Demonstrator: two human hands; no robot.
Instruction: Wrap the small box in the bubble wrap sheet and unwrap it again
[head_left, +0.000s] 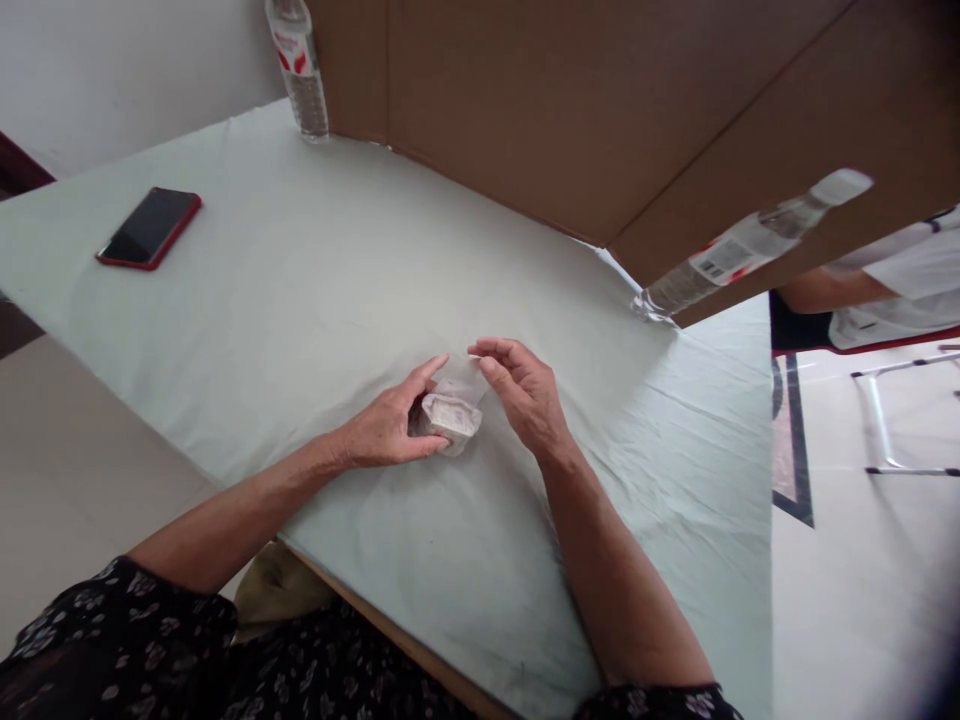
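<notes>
My left hand curls around a small packet in a clear plastic wrapper, resting on the pale green tablecloth. Its thumb and fingers grip the packet from the left side. My right hand is just to the right, with fingertips pinching the loose upper edge of the clear wrapper. What is inside the packet is greyish and too small to name.
A red-cased phone lies face up at the far left. One clear water bottle stands at the back; another stands at the right by a large brown cardboard panel. Another person's arm shows at the far right.
</notes>
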